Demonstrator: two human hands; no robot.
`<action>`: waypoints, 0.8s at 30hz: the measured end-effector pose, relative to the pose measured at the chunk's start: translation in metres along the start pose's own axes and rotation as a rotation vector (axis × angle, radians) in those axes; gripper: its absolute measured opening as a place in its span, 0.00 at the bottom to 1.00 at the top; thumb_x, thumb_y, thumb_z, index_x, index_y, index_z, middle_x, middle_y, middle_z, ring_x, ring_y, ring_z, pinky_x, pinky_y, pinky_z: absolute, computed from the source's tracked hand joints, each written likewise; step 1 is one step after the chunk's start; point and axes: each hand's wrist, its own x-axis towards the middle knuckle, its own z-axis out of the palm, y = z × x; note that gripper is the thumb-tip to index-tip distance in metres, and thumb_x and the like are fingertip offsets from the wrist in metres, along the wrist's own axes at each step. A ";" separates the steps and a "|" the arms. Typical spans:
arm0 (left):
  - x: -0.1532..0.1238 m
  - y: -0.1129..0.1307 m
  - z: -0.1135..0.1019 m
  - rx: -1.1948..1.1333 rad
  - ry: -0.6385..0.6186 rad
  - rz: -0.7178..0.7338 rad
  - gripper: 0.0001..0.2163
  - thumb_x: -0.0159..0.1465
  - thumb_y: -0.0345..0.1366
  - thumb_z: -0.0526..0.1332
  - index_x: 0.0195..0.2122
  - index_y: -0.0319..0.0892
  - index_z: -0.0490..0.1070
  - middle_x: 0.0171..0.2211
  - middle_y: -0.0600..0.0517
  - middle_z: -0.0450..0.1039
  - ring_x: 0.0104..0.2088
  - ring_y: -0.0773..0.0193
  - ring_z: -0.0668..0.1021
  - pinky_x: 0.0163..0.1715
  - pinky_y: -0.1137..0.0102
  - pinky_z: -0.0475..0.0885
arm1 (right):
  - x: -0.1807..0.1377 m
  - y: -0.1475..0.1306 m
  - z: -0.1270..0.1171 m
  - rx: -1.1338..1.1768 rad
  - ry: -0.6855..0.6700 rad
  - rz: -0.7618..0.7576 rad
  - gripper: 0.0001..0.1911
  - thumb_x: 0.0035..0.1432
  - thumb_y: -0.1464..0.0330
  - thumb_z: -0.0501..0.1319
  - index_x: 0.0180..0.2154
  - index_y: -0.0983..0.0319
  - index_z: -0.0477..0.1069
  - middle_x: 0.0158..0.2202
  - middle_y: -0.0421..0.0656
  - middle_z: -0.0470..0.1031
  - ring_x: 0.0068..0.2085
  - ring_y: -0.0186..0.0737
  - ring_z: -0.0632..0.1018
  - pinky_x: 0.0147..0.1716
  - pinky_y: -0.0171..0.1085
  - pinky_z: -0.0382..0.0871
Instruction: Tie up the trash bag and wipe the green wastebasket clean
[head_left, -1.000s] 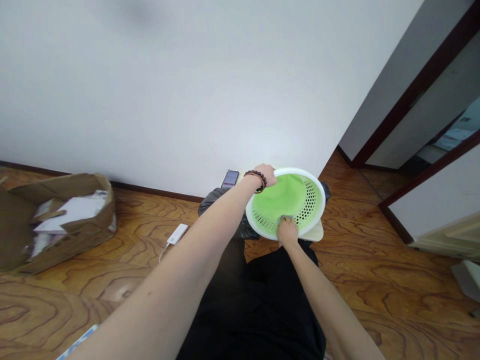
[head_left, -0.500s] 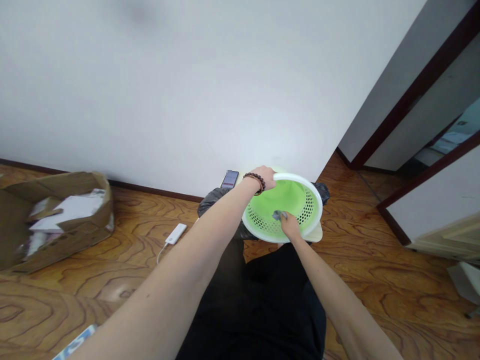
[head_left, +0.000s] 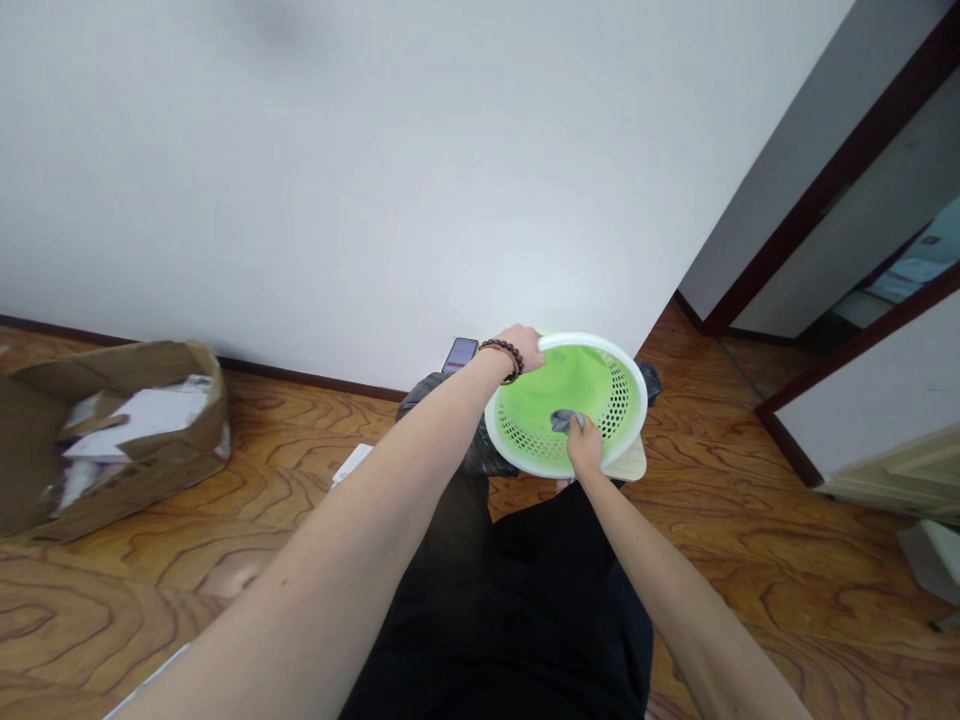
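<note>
Legs [head_left: 510, 600]: in dark clothes, close to the near side of the basket [head_left: 640, 390]
Right hand [head_left: 584, 445]: fingers squeezed shut on a grey cloth [head_left: 564, 420], and a bunched bit of it sticks out past them
Grey cloth: held inside the ring of the basket's rim, near the middle; I cannot tell if it touches the green part
Basket: round, white rim, green inside, little holes around its side, open top facing up to the person
In the basket: the grey cloth and the fingers that hold it
Pale board [head_left: 631, 462]: one corner peeks out under the basket, on the right
Left hand [head_left: 524, 346]: fingers bent over the rim at the far left, gripping it; some fingers are hidden
Bracelet [head_left: 511, 355]: dark round beads, on the left arm [head_left: 375, 510]
Black plastic [head_left: 486, 458]: crinkly, beside the basket; I cannot see what is in it
White gadget [head_left: 352, 463]: on the wood floor [head_left: 300, 440], partly behind the left arm
Cardboard box [head_left: 176, 460]: open, well off to the left, with white papers [head_left: 154, 415] and other bits inside
Phone [head_left: 460, 354]: screen up, near the white wall [head_left: 360, 200]
</note>
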 end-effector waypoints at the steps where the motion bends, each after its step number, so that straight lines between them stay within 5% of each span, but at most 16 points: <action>1: 0.001 0.000 0.000 0.002 -0.001 0.000 0.19 0.53 0.39 0.54 0.44 0.40 0.71 0.37 0.42 0.74 0.34 0.57 0.77 0.30 0.70 0.70 | 0.001 0.000 -0.002 -0.001 -0.002 -0.014 0.20 0.58 0.63 0.45 0.42 0.66 0.70 0.40 0.50 0.75 0.41 0.43 0.74 0.42 0.37 0.64; 5: 0.001 0.000 0.000 0.008 -0.013 0.005 0.20 0.53 0.39 0.54 0.45 0.40 0.71 0.39 0.43 0.74 0.36 0.57 0.76 0.34 0.69 0.70 | 0.003 -0.001 -0.009 -0.067 -0.083 -0.116 0.20 0.60 0.64 0.43 0.43 0.65 0.69 0.39 0.48 0.75 0.41 0.42 0.74 0.42 0.37 0.64; 11: -0.001 0.007 -0.003 0.009 -0.024 0.033 0.20 0.53 0.39 0.54 0.47 0.43 0.71 0.39 0.44 0.74 0.36 0.57 0.76 0.34 0.69 0.70 | 0.008 -0.016 -0.025 -0.541 -0.509 -0.547 0.17 0.56 0.75 0.48 0.45 0.63 0.67 0.46 0.47 0.71 0.48 0.40 0.69 0.47 0.35 0.58; 17: -0.002 0.013 -0.005 0.007 -0.022 0.037 0.20 0.53 0.40 0.54 0.46 0.42 0.71 0.38 0.43 0.74 0.34 0.57 0.77 0.31 0.69 0.70 | 0.007 -0.011 -0.033 -0.840 -0.567 -0.429 0.17 0.55 0.78 0.46 0.45 0.64 0.64 0.41 0.49 0.71 0.41 0.40 0.72 0.39 0.36 0.61; 24: -0.003 0.013 -0.005 0.019 -0.006 0.075 0.20 0.53 0.40 0.54 0.46 0.43 0.72 0.36 0.44 0.74 0.32 0.58 0.77 0.29 0.70 0.70 | -0.007 -0.002 -0.018 -0.946 -0.557 -0.285 0.21 0.59 0.58 0.50 0.47 0.65 0.64 0.42 0.53 0.70 0.42 0.46 0.73 0.39 0.40 0.63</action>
